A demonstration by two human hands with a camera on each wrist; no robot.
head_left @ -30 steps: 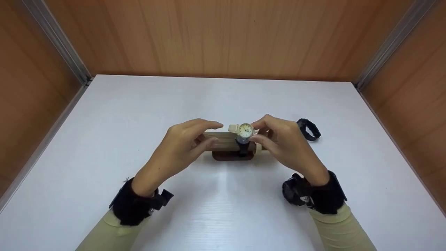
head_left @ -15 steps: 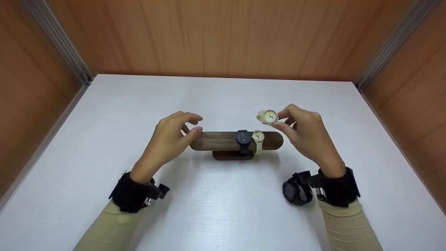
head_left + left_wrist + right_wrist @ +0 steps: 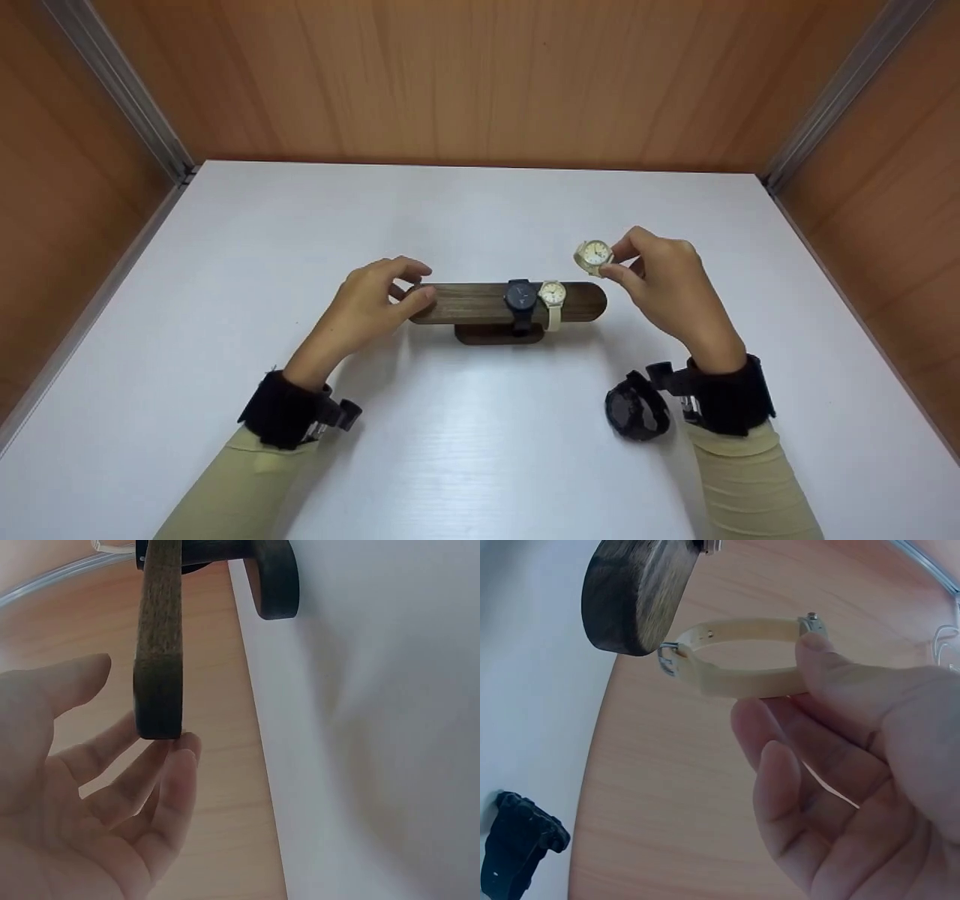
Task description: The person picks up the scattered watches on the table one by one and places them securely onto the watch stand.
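A dark wooden watch stand (image 3: 469, 302) sits mid-table on its base (image 3: 499, 334). A black watch (image 3: 520, 296) and a cream watch (image 3: 553, 294) are strapped round its bar. My right hand (image 3: 611, 262) pinches a second cream watch (image 3: 595, 255) by its case, just above and right of the bar's right end. In the right wrist view its buckled strap loop (image 3: 742, 667) hangs beside the bar end (image 3: 637, 592). My left hand (image 3: 416, 281) is relaxed, its fingertips (image 3: 184, 746) touching the bar's left end (image 3: 159, 637).
A chunky black watch (image 3: 636, 412) lies on the white table (image 3: 480, 450) beside my right wrist, and shows as a black watch (image 3: 517, 855) in the right wrist view. Wooden walls enclose the table at the back and both sides.
My right hand has carried the cream watch from over the bar's middle out past its right end. My left hand has let go of the bar and slid to its left tip.
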